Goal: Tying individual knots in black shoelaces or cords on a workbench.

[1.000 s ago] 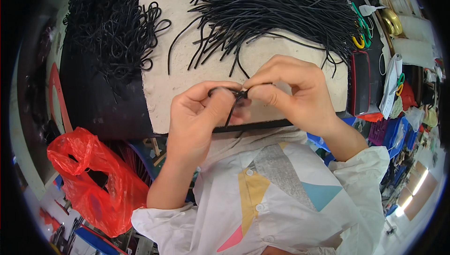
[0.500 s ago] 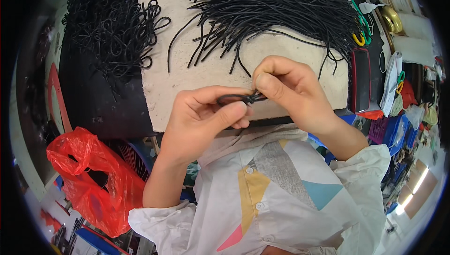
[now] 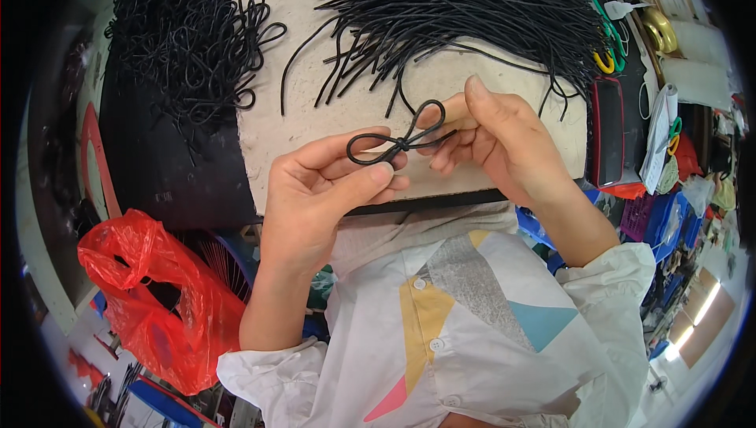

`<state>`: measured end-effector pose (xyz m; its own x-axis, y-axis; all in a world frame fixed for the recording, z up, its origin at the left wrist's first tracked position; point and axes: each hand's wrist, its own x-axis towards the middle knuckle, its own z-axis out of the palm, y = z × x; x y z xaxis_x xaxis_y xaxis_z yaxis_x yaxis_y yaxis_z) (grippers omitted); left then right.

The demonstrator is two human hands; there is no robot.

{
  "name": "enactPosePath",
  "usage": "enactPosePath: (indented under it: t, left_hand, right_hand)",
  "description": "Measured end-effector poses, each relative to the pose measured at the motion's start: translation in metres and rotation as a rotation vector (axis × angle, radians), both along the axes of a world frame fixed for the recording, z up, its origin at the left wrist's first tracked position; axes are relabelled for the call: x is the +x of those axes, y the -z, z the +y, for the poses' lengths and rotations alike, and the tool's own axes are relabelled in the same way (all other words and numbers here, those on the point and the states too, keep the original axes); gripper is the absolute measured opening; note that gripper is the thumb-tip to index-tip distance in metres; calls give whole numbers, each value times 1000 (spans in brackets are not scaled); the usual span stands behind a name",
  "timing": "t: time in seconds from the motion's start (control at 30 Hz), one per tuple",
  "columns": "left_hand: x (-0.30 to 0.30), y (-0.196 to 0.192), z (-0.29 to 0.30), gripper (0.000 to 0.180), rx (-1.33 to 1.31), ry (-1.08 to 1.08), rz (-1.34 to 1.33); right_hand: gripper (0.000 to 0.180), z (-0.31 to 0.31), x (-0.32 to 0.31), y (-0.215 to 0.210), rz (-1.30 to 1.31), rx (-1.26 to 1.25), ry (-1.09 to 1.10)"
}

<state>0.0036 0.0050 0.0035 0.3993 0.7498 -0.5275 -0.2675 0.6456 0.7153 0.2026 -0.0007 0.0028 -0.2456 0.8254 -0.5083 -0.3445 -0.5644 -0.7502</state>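
Observation:
A bow of thin black cord [image 3: 403,144], with two loops and a loose end, is held over the pale board [image 3: 276,168]. My left hand [image 3: 311,192] pinches its left loop between thumb and fingers. Just right of the bow is my right hand [image 3: 516,137], thumb raised apart from the curved fingers. The upper right loop passes in front of its index finger; whether they touch I cannot tell. Beyond both hands lies a big bundle of straight black cords [image 3: 465,14]. A heap of looped black cords [image 3: 181,50] lies at the far left.
Green-handled scissors [image 3: 613,42] and a dark phone-like slab with a red edge [image 3: 607,129] lie right of the board. A folded paper [image 3: 657,140] is beside them. At the lower left hangs a red plastic bag [image 3: 157,294]. A red curved tool [image 3: 96,160] stands above it.
My right hand has loosened from the cord and moved slightly right, its thumb lifting away. The bow now shows spread loops, and my left hand has shifted a little left and up with it.

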Motion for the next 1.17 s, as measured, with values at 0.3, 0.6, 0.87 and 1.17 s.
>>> enactPosePath:
  t: [0.3,0.6,0.87,1.17]
  left_hand:
    - [2,1,-4,25,-49,-78,-26]
    - [5,4,-8,22,140,-77,117]
    - [15,3,-12,20,139,-140,120]
    - [24,8,-15,20,122,-264,81]
  right_hand:
    - [16,-4,3,5,-185,170,-7]
    - [13,-8,-1,6,-197,239,3]
    - [15,-10,-18,-2,-171,229,-28]
    - [15,-12,-18,1,-162,278,51]
